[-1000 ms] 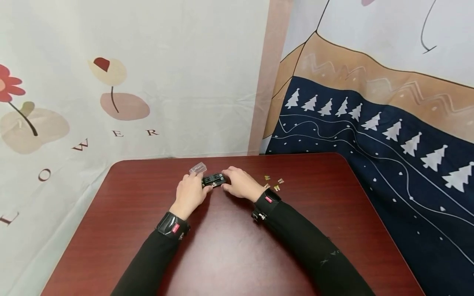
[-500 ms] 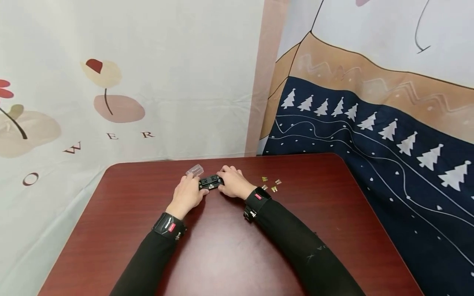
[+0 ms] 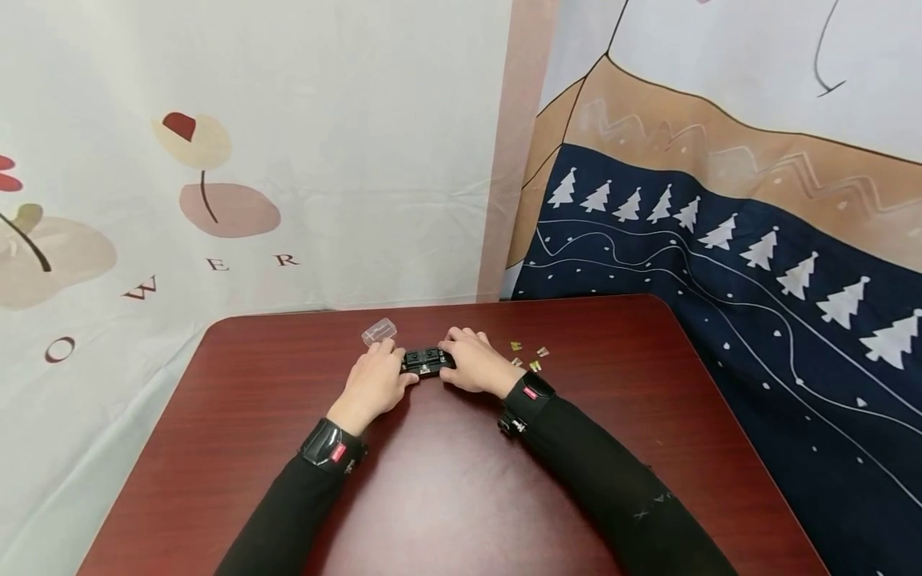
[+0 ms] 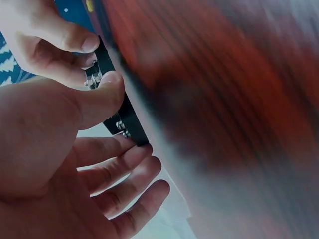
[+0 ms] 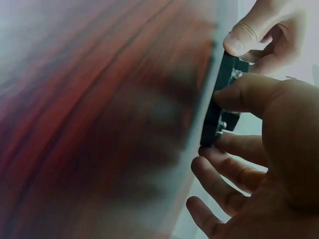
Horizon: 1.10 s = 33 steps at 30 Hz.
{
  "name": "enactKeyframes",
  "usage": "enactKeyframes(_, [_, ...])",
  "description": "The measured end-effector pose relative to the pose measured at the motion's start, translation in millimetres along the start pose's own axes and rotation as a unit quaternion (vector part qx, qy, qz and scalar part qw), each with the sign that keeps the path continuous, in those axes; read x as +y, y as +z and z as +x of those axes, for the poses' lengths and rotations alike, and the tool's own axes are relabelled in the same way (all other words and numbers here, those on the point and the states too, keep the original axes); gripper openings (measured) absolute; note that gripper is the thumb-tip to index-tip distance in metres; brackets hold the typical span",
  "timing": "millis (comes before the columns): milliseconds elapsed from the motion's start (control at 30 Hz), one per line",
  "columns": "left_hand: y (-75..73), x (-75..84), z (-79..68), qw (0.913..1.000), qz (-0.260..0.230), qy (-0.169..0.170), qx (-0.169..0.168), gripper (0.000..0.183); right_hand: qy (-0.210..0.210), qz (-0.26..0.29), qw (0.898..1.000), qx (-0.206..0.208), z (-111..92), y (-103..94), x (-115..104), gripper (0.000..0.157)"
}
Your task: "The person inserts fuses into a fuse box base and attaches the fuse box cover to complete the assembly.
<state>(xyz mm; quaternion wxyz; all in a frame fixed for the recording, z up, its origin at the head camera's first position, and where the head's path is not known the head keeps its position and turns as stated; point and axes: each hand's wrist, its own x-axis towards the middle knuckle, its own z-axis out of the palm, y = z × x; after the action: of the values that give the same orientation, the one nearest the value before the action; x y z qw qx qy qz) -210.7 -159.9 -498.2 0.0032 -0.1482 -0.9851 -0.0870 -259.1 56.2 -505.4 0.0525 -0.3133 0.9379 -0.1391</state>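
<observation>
A black fuse block (image 3: 426,362) with metal screw terminals lies on the table between my hands. My left hand (image 3: 371,381) grips its left end, thumb on the near side and fingers at the far side. At the other end my right hand (image 3: 477,363) pinches it likewise. The left wrist view shows the block (image 4: 132,122) between thumb and fingers, the other fingers spread. From the right wrist, the block's long side (image 5: 212,122) appears under my thumb. Beyond my left fingers lies a clear plastic cover (image 3: 379,331).
Several small yellow and pale blade fuses (image 3: 535,366) lie to the right of my right hand. The dark red table (image 3: 446,488) has its far edge close behind the cover. Printed curtains (image 3: 374,160) hang behind it.
Over the last half second, the fuse block and both hands have shifted slightly right and nearer to me. The clear cover and the fuses have stayed in place; both hands keep hold.
</observation>
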Motion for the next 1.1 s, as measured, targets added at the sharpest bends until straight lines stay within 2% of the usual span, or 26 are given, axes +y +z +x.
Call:
enactKeyframes(333, [-2.0,30.6,-9.6,0.997,0.024,0.073,0.01,0.049,0.02,0.01,1.0,0.007,-47,-6.3,9,0.053])
enactKeyframes(500, [1.6,45.2,-15.1,0.9958,0.022,0.089,0.001,0.048,0.019,0.007,1.0,0.006,-68,-5.8,15,0.052])
enactKeyframes(667, [6.3,57.8,-19.3,0.994,0.022,0.107,0.006,0.047,0.03,-0.001,1.0,-0.011,-85,-7.8,17,0.053])
enactKeyframes(867, [12.3,70.6,-23.8,0.9937,0.033,0.107,0.008,0.045,0.034,-0.007,0.999,-0.011,-97,-4.9,19,0.048])
enactKeyframes(1100, [19.7,74.6,-26.4,0.9934,0.038,0.107,0.013,0.046,0.034,0.006,0.999,0.003,-104,-3.9,21,0.041])
